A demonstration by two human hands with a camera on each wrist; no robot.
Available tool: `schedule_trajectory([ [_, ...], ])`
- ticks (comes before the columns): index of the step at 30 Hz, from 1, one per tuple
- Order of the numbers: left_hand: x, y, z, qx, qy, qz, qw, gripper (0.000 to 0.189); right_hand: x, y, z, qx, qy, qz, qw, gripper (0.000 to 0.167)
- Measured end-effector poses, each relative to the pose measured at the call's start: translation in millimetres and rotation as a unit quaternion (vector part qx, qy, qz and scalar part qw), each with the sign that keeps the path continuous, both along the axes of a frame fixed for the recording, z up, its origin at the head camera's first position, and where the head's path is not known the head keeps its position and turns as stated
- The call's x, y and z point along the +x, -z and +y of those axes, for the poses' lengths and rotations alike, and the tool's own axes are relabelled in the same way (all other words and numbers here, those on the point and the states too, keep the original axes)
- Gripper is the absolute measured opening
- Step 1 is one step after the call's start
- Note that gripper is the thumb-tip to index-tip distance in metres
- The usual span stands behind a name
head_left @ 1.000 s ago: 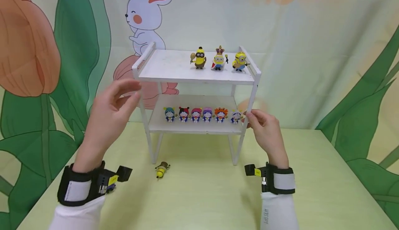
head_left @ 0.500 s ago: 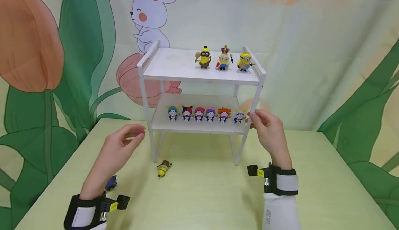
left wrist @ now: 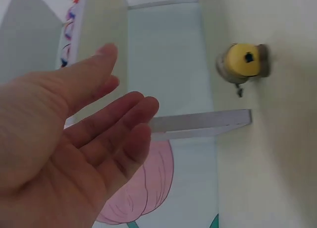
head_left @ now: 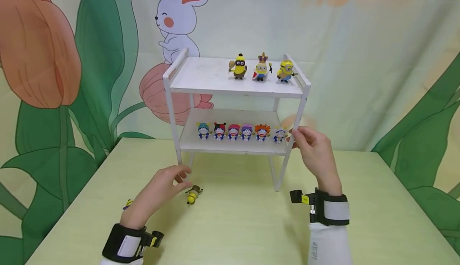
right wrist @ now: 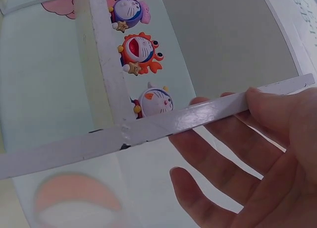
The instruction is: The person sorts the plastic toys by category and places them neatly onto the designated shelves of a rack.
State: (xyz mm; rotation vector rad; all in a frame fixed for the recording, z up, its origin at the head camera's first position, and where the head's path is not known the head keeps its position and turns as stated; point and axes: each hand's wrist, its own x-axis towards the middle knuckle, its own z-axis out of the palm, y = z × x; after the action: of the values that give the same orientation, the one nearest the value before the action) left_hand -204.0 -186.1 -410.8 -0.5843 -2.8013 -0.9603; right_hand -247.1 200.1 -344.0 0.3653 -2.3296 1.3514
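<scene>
My left hand (head_left: 167, 183) hovers beside a yellow-and-brown minion figure (head_left: 193, 195) lying on the table; thumb and fingers are spread apart with nothing between them. The left wrist view shows the same minion figure (left wrist: 243, 60) beyond the fingertips. My right hand (head_left: 316, 151) holds the right front post of the white two-tier shelf (head_left: 233, 94), its thumb (right wrist: 262, 101) on one side of the post and fingers behind. Several Doraemon figures (head_left: 233, 132) in different hats stand in a row on the lower tier, the white-hatted figure (right wrist: 156, 103) closest to my right hand.
On the top tier stand three minion figures: one with a club (head_left: 238, 67), one crowned (head_left: 261, 68), one with an instrument (head_left: 285, 71). Another small figure (head_left: 128, 204) lies on the pale green table (head_left: 233, 225), partly hidden by my left forearm. A printed curtain (head_left: 341, 57) hangs behind.
My left hand has come down from beside the upper tier and moved right, close to the lying minion figure. My right hand keeps its hold on the shelf post.
</scene>
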Motion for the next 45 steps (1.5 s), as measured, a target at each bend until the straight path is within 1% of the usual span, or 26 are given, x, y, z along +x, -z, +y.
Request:
schedule_trajectory([
  [1, -0.9, 3.4, 2.2, -0.008, 0.003, -0.005, 1.0000, 0.027, 0.0, 0.1, 0.4, -0.001, -0.001, 0.000, 1.0000, 0.031],
  [4, -2.5, 12.2, 5.8, -0.042, 0.021, 0.010, 0.9989, 0.029, -0.6, 0.5, 0.7, -0.001, -0.005, 0.000, 1.0000, 0.031],
  [7, -1.8, 20.6, 5.7, -0.086, 0.042, 0.048, 0.9942, 0.037, -1.1, 0.3, 0.5, -0.001, -0.007, 0.002, 1.0000, 0.031],
  [10, -1.6, 28.6, 5.0, -0.129, 0.052, 0.078, 0.9872, 0.044, -1.4, -0.1, 0.5, -0.003, -0.005, 0.001, 1.0000, 0.030],
  [11, -1.8, 31.6, 5.1, -0.138, 0.053, 0.081, 0.9857, 0.045, -1.4, -0.2, 0.5, -0.003, -0.005, 0.000, 1.0000, 0.030],
  [12, -2.0, 34.5, 5.3, -0.145, 0.049, 0.076, 0.9853, 0.045, -1.5, -0.2, 0.5, -0.004, -0.005, 0.000, 1.0000, 0.030],
  [15, -2.3, 40.1, 7.1, -0.159, 0.044, 0.042, 0.9855, 0.044, -0.9, -0.5, 0.5, -0.003, -0.003, 0.003, 1.0000, 0.029],
  [17, -1.2, 42.4, 8.5, -0.157, 0.036, 0.004, 0.9870, 0.043, -0.7, -1.1, -0.3, -0.002, -0.004, 0.007, 1.0000, 0.028],
  [20, 0.3, 44.1, 11.3, -0.145, 0.033, -0.038, 0.9882, 0.043, -0.1, -1.9, -1.5, -0.001, -0.006, 0.009, 0.9999, 0.028],
  [23, 0.7, 44.9, 14.1, -0.133, 0.028, -0.065, 0.9886, 0.045, 0.2, -2.1, -2.0, -0.001, -0.005, 0.007, 1.0000, 0.028],
  [26, -0.3, 45.1, 16.5, -0.121, 0.022, -0.078, 0.9894, 0.046, 0.7, -2.1, -1.6, 0.001, -0.002, 0.007, 1.0000, 0.028],
  [31, -2.0, 47.0, 18.3, -0.107, 0.023, -0.074, 0.9912, 0.044, 1.6, -3.0, -0.7, 0.006, 0.003, 0.010, 0.9999, 0.026],
  [35, -1.9, 49.6, 19.5, -0.100, 0.015, -0.068, 0.9925, 0.045, 0.9, -3.7, -1.0, 0.003, -0.001, 0.010, 0.9999, 0.027],
  [39, -1.5, 51.1, 20.6, -0.104, 0.010, -0.060, 0.9928, 0.044, 1.3, -4.3, -1.0, 0.002, -0.002, 0.011, 0.9999, 0.027],
  [45, -1.3, 51.3, 21.2, -0.109, 0.015, -0.043, 0.9930, 0.041, 2.1, -3.7, -0.5, 0.008, 0.003, 0.014, 0.9999, 0.025],
])
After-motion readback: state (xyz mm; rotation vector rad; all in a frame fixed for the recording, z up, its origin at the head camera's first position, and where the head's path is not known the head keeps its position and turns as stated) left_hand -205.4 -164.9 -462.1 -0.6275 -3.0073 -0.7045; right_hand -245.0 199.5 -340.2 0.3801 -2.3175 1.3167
